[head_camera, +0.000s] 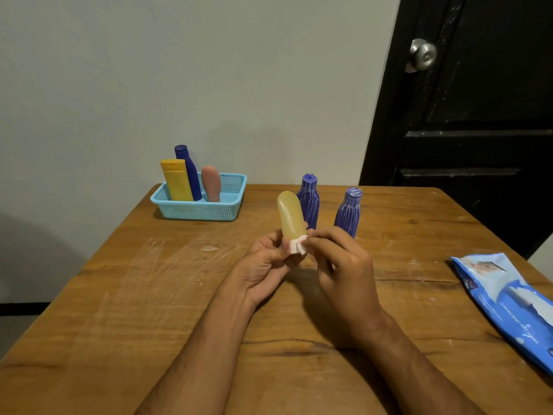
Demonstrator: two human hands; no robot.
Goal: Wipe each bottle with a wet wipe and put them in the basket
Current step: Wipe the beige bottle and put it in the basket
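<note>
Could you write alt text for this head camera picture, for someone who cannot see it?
Over a wooden table, a left hand holds a yellowish bottle while the right hand presses a white wipe to its lower end. Behind stand two purple bottles and a blue basket with three bottles.

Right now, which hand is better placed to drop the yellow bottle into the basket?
Left hand: it grips the yellow bottle and is nearer the basket. Right hand pinches the wipe.

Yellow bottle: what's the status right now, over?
Left hand grips yellow bottle at its base. Right hand pinches wet wipe against it. Three bottles in basket, two purple bottles waiting. Nothing in the way.
</note>
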